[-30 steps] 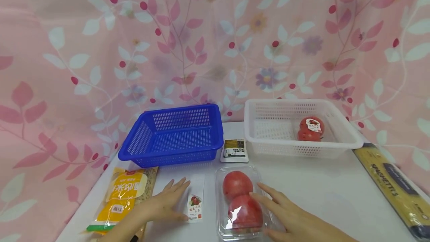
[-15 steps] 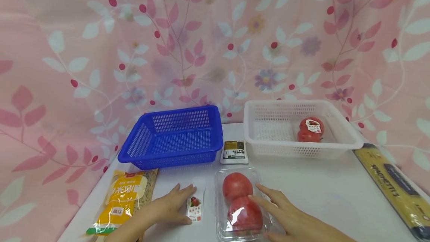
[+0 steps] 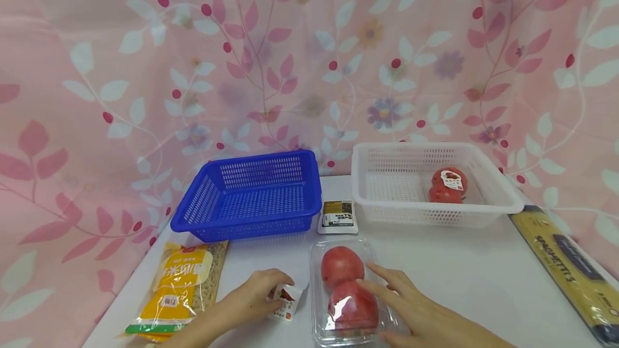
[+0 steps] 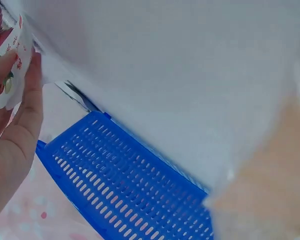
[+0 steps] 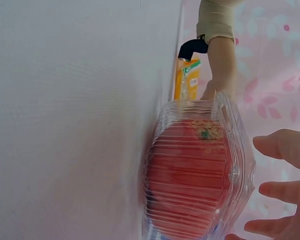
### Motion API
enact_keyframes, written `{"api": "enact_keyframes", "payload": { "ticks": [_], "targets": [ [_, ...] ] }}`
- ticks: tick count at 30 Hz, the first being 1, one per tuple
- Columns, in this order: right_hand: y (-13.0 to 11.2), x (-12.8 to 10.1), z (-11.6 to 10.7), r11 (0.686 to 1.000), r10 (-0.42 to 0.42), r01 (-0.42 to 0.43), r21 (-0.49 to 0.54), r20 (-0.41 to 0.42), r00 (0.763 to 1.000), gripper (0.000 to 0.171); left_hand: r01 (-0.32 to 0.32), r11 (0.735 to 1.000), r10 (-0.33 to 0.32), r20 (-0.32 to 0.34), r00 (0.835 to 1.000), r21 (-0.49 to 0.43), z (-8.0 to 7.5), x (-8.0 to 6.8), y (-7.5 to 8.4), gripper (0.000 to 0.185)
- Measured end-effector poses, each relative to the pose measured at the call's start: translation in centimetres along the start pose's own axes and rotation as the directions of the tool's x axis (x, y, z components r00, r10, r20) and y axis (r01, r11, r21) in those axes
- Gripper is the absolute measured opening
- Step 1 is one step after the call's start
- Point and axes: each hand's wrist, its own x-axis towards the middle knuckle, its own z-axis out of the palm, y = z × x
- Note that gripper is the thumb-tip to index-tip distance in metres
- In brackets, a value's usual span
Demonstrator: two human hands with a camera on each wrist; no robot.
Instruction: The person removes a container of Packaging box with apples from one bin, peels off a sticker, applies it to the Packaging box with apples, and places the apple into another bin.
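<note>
A small white label [image 3: 283,314] with a red fruit picture and red print is pinched between the thumb and fingers of my left hand [image 3: 251,298]. In the left wrist view the label [image 4: 24,46] looks bent, its top edge past the fingertips. Just to its right lies a clear plastic box [image 3: 315,299], lid down, holding two round red fruits [image 3: 342,268]. My right hand [image 3: 411,313] lies along the box's right side, fingers straight and spread over its edge. In the right wrist view these fingers [image 5: 280,192] are at the box's lid side; contact is unclear.
Behind stand a blue basket [image 3: 232,230] and a white basket [image 3: 435,214] with another boxed red fruit pack [image 3: 447,184]. A small white packet [image 3: 338,216] lies between them. A yellow grain bag [image 3: 176,289] lies left, a spaghetti pack [image 3: 556,267] right.
My left hand was spread flat beside the label on the table; now it has moved right, its fingers have curled, and it pinches the label, which has lifted and tilted. The right hand has stayed put.
</note>
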Motion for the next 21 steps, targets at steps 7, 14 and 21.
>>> {"api": "enact_keyframes", "payload": {
  "ticks": [7, 14, 21],
  "targets": [
    [-0.9, 0.4, -0.2, 1.0, 0.003, -0.004, -0.024, -0.044, 0.999, 0.058, 0.038, 0.978, -0.064, -0.121, 0.991, -0.206, -1.1, 0.1, 1.5, 0.027],
    [-1.7, 1.9, -0.8, 0.861, -0.471, 0.359, -0.36, -0.297, 0.831, 0.049, -0.035, 0.949, -0.055, -0.272, 0.961, -0.313, -3.4, 0.6, 4.7, 0.035],
    [-3.7, 3.9, -1.5, 0.752, -0.658, 0.512, -0.415, -0.429, 0.619, 0.035, -0.224, 0.93, 0.108, -0.364, 0.925, -0.292, -5.0, 2.2, 8.2, 0.04]
  ]
}}
